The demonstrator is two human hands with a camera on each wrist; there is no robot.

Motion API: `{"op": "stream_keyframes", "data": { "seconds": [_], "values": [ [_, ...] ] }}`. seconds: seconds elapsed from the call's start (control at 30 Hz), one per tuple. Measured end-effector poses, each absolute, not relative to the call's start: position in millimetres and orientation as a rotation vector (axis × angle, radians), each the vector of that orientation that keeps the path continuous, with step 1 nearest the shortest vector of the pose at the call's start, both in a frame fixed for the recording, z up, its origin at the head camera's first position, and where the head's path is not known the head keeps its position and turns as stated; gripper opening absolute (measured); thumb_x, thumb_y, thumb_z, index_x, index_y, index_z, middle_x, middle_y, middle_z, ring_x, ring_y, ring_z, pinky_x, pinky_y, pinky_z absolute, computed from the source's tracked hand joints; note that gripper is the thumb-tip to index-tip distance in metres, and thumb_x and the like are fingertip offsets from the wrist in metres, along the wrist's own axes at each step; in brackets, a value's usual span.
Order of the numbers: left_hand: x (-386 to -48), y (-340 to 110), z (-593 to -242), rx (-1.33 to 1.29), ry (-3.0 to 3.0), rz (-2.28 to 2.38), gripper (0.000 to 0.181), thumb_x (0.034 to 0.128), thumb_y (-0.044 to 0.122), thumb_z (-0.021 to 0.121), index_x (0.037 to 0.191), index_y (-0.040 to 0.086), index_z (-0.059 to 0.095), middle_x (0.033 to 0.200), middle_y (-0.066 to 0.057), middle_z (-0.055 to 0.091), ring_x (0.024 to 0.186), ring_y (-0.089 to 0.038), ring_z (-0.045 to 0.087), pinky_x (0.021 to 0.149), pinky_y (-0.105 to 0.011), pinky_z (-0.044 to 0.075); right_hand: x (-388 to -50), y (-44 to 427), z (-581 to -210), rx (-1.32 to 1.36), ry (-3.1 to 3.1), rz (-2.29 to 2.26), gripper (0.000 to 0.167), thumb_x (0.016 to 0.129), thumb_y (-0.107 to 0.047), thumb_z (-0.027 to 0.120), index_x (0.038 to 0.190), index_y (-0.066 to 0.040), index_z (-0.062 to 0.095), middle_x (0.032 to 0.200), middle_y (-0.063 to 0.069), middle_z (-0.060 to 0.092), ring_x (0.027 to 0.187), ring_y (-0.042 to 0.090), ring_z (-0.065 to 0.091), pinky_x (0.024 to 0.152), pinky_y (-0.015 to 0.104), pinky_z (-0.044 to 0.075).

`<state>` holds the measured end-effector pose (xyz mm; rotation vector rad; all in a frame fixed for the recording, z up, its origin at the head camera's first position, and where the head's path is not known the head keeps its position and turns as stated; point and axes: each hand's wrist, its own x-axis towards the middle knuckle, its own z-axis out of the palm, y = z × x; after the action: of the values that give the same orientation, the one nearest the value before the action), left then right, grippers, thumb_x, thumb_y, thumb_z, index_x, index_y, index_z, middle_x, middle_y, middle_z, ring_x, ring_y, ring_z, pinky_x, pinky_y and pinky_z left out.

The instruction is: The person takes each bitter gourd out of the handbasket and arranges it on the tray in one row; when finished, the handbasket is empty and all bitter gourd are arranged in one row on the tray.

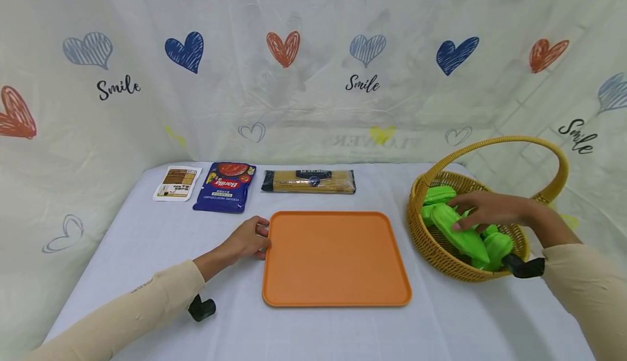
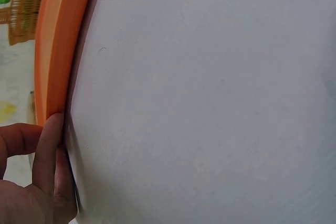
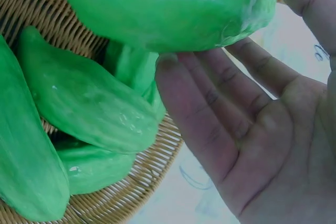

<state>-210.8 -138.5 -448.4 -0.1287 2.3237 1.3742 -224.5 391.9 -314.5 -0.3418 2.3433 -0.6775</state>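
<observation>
At the left edge of the orange tray (image 1: 338, 260), my left hand (image 1: 247, 238) has its bent fingertips touching the rim; the left wrist view shows those fingers (image 2: 47, 145) against the tray's outer side (image 2: 55, 51). Over the wicker basket (image 1: 441, 257), my right hand (image 1: 482, 208) holds a long green vegetable (image 1: 460, 233) between thumb and fingers. In the right wrist view this vegetable (image 3: 168, 6) fills the top, with the thumb at its right end and fingers (image 3: 194, 108) beneath. Other green vegetables (image 3: 89, 98) lie in the basket below.
Behind the tray lies a spaghetti pack (image 1: 308, 182). A blue Barilla pouch (image 1: 225, 187) and a small white packet (image 1: 177, 183) lie at the back left. The basket's tall handle (image 1: 495, 142) arches over its right side. A heart-printed cloth (image 1: 313, 99) hangs behind the table.
</observation>
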Motion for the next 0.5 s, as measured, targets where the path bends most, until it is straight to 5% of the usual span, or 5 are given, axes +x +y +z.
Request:
{"op": "stream_keyframes", "data": {
  "seconds": [0.27, 0.5],
  "values": [
    [-210, -138, -447, -0.141, 2.322, 1.375, 0.053, 0.0870, 0.002, 0.069, 0.136, 0.002, 0.048, 0.114, -0.014, 0.058, 0.084, -0.020, 0.064, 0.062, -0.030, 0.064, -214, 396, -303, -0.322, 2.373, -0.714, 0.081, 0.095, -0.031, 0.066, 0.152, 0.008, 0.025, 0.147, 0.038, 0.035, 0.108, 0.026, 0.065, 0.081, 0.033, 0.062],
    [-211, -138, -447, -0.143, 2.325, 1.372, 0.054, 0.0869, 0.002, 0.069, 0.137, 0.003, 0.048, 0.113, -0.013, 0.058, 0.083, -0.019, 0.064, 0.062, -0.029, 0.064, -203, 398, -294, -0.344, 2.376, -0.752, 0.078, 0.097, -0.029, 0.063, 0.154, 0.006, 0.021, 0.148, 0.037, 0.035, 0.112, 0.032, 0.065, 0.082, 0.036, 0.063]
  ]
}}
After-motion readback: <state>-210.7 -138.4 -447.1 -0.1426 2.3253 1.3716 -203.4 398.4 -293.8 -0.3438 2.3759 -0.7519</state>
